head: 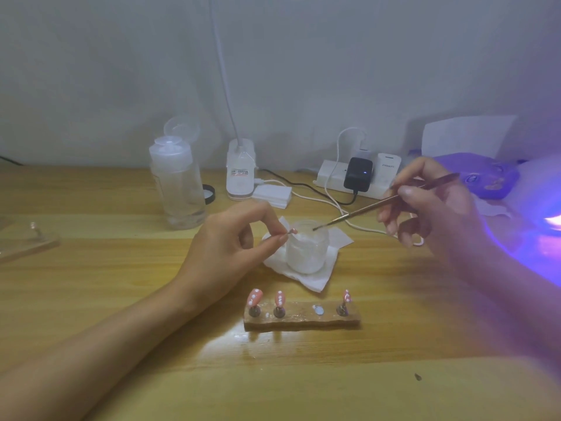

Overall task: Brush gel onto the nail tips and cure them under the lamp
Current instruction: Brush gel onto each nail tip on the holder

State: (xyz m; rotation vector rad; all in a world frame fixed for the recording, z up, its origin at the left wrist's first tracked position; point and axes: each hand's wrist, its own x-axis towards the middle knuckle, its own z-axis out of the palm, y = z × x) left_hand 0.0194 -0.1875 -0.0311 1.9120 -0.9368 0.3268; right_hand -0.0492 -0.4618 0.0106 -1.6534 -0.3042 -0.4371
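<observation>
My left hand (230,238) pinches a small pink nail tip (292,231) between thumb and forefinger, just left of a small glass jar (307,250). My right hand (425,202) grips a thin brush (379,205), whose bristle end sits over the jar's mouth. In front of me a wooden holder (303,319) carries three pink, white-dotted nail tips (254,297) on pegs, and one peg spot is bare. The curing lamp (543,226) glows violet at the right edge.
The jar stands on a white tissue (315,281). Behind it are a clear pump bottle (177,183), a white device (240,170), cotton pads (271,194), a power strip (349,177) with cables, and a purple case (485,174). A clear stand (27,238) sits far left.
</observation>
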